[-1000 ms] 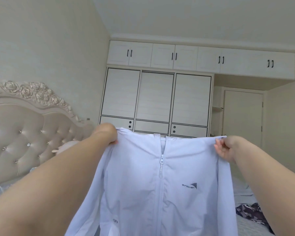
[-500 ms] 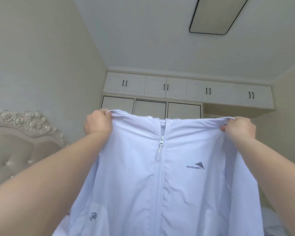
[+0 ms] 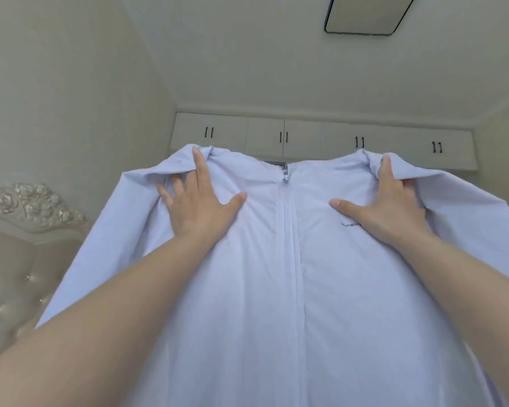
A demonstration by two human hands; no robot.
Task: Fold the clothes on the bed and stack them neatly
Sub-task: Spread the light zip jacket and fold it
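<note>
A: What fills most of the view?

B: The pale lilac zip jacket (image 3: 276,289), held up in the air with its front toward the camera. It spreads from the shoulders at mid-height down past the bottom edge. Nothing carries it but the two hands.

A: And behind it?

B: The row of white overhead cabinets (image 3: 321,136) with dark handles runs along the far wall just above the jacket's shoulders. A tufted headboard (image 3: 21,245) with carved roses sits at the left edge, and a dark-framed ceiling light (image 3: 365,13) at the top right.

A: How do the hands hold it?

B: The left hand (image 3: 200,207) lies on the jacket's left shoulder, thumb spread toward the zip; some fingers tuck under a fold of cloth. The right hand (image 3: 391,210) mirrors it on the other shoulder, with fingers hooked into the bunched fabric.

A: Smaller details?

B: The zipper pull (image 3: 285,175) hangs at the collar between the hands, and a bit of dark lettering (image 3: 351,225) peeks out beside the right hand.
</note>
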